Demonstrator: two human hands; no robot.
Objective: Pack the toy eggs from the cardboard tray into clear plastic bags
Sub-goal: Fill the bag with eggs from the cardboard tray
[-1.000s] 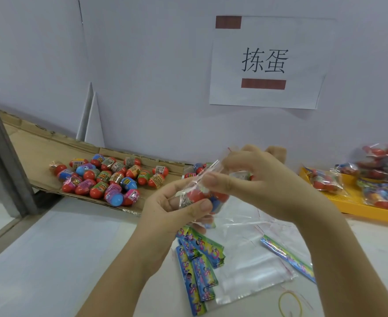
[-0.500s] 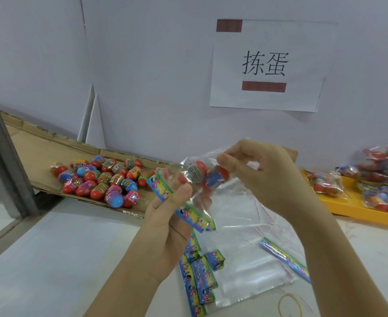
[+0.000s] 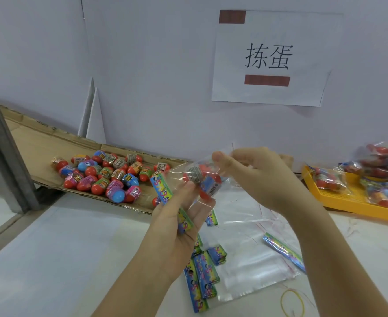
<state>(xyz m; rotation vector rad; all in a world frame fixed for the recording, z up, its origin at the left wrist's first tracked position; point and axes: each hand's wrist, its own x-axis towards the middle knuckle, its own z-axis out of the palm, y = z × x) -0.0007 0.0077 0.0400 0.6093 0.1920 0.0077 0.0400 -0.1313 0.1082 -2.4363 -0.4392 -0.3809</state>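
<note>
The right hand (image 3: 264, 179) pinches the top of 1 clear bag (image 3: 184, 176) in mid-air, with at least 2 bagged eggs (image 3: 205, 171) inside. The left hand (image 3: 177, 225) grips 1 card strip (image 3: 161, 186), its fingertips touching the bag. About 22 loose eggs (image 3: 106, 175) lie on the cardboard tray (image 3: 39, 152).

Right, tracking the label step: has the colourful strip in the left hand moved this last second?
Yes. The colourful strip rose off the table pile; the left hand now holds it up, overlapping the near edge of the cardboard tray.
</note>
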